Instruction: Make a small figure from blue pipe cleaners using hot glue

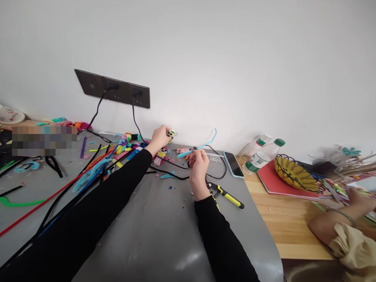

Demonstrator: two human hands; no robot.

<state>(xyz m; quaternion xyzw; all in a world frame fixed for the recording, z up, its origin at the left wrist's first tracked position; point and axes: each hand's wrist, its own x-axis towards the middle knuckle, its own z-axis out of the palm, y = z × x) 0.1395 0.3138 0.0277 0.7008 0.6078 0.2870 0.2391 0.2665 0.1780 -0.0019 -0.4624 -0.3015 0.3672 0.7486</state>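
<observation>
Pieces held apart near tabletop [147, 219] back edge: left hand [160, 140] grip pinched closed on yellow piece [171, 133], right hand [199, 166] grip likewise on blue pipe cleaner [185, 154]. Bendiness probably calls for light handling.

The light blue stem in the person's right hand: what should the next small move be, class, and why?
Probably ease the right hand and its light blue stem towards the left hand. The left fingers hold a small yellow-and-black piece, and the stem looks apart from it, one end sticking up free.
</observation>
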